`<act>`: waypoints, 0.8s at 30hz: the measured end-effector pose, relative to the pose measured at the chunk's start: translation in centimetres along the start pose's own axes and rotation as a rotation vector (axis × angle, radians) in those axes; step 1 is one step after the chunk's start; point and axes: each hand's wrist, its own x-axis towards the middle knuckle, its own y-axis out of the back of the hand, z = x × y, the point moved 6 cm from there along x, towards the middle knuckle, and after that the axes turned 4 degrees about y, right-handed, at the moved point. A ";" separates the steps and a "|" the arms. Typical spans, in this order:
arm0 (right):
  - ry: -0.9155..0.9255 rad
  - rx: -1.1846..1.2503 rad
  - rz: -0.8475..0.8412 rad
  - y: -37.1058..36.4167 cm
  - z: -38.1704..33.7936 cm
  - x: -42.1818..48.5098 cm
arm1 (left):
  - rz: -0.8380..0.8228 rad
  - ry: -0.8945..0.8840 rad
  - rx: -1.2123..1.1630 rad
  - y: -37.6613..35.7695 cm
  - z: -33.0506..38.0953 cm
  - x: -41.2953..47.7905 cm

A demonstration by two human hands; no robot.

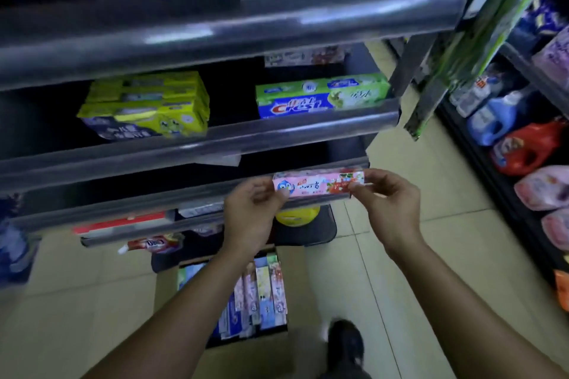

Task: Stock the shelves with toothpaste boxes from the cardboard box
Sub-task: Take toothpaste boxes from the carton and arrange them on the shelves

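Note:
A pink toothpaste box [317, 184] with a blue cartoon figure and strawberries lies level at the front lip of a dark grey shelf [129, 212]. My left hand [251, 212] pinches its left end and my right hand [389, 203] pinches its right end. Below my arms on the floor stands the open cardboard box [172, 281], with several toothpaste boxes [261, 295] packed on end inside. The shelf behind the pink box is dark and its contents are hidden.
The shelf above holds yellow-green boxes [147, 104] and a green and blue Crest box [320, 97]. Lower shelves carry red packs [123, 221] and a yellow item [297, 217]. Detergent bottles [523, 144] line the right-hand rack. A shoe [346, 344] stands on the tiled floor.

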 end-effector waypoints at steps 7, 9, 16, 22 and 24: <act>0.290 -0.046 0.021 -2.6 3.7 5.8 | 0.131 -0.344 0.291 -1.2 -2.1 4.6; 0.392 -0.069 0.041 -2.9 3.8 7.4 | 0.201 -0.452 0.391 -1.7 -1.4 5.5; 0.592 -0.124 0.077 -4.9 4.3 11.8 | 0.299 -0.507 0.514 -2.7 -0.7 10.1; 0.477 -0.337 0.045 -6.8 6.7 13.6 | 0.303 -0.480 0.761 -3.0 -1.9 12.4; 0.486 -0.329 0.059 -6.7 6.9 13.5 | 0.299 -0.471 0.749 -3.0 -2.0 12.8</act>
